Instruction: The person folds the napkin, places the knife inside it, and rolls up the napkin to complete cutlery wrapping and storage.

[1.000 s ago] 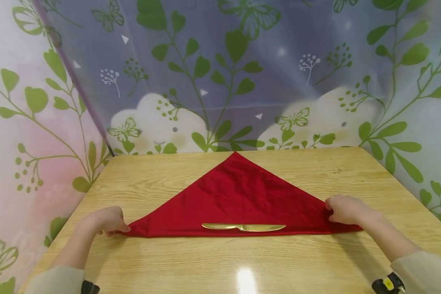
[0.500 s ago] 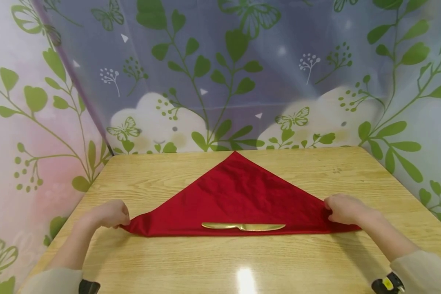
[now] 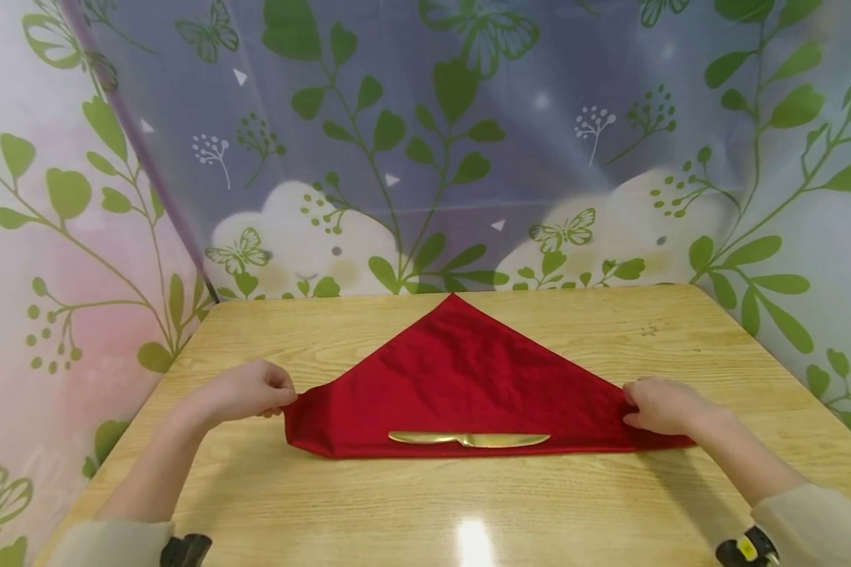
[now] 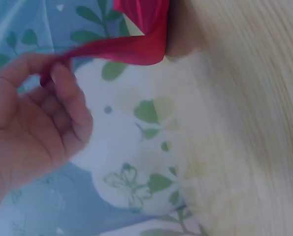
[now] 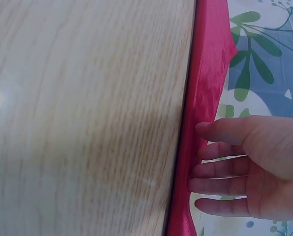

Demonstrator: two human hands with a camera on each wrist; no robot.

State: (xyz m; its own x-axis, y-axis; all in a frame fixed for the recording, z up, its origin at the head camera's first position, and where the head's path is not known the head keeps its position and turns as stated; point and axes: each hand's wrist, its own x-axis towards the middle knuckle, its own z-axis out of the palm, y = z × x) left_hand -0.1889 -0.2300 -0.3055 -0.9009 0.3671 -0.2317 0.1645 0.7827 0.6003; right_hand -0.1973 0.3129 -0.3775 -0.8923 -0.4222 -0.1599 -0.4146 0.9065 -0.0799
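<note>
A red cloth napkin (image 3: 425, 378), folded into a triangle, lies on the table with its point toward the back wall. Along its front fold rests a gold table knife (image 3: 470, 439), blade to one side. My left hand (image 3: 248, 391) pinches the napkin's left corner between thumb and fingers and holds it raised off the table. In the left wrist view the lifted strip of napkin (image 4: 121, 49) stretches from those fingertips. At the right end, my right hand (image 3: 663, 405) touches the napkin; the right wrist view shows its fingers (image 5: 220, 186) fairly straight against the cloth.
The light wood table (image 3: 369, 512) extends around the napkin, with a bright glare spot near its front. Leaf-patterned fabric walls (image 3: 425, 150) enclose the table at the back and both sides.
My left hand has lifted the napkin's left corner and carried it up and to the right, folding that end inward. The right hand and the knife stay nearly in place.
</note>
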